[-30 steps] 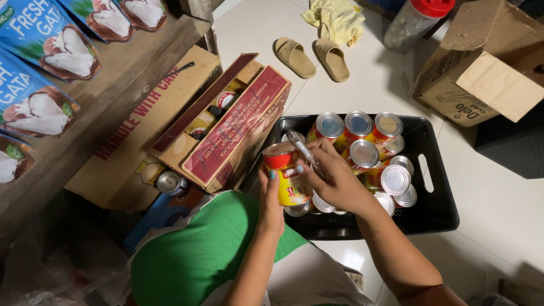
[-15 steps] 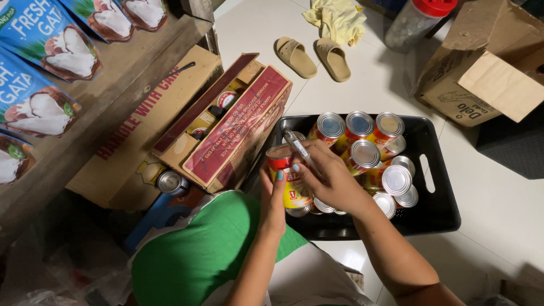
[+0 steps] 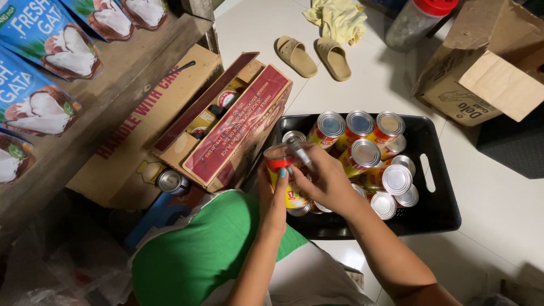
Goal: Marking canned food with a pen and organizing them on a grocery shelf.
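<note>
Person crouched on the pale floor, green garment over the knee. Left hand wrapped around a red-and-yellow can, fingers curled on its side, holding it upright just above the near-left corner of the black tray. Right hand pinches a slim marker, tip down at the can's top, remaining fingers folded close.

Tray sits on the floor, packed with more cans of the same kind, silver lids up, some stacked on others; whether any carry marks, cannot tell.

Left of the tray, touching its edge, an open red carton with a few tins visible inside. One loose tin lies beneath its near corner on flattened brown cardboard.

Far left: wooden shelf with blue pouches showing coconut halves.

Beyond the tray: tan slippers, yellow cloth, red-capped clear jar, open brown box at right, well apart from the hands
</note>
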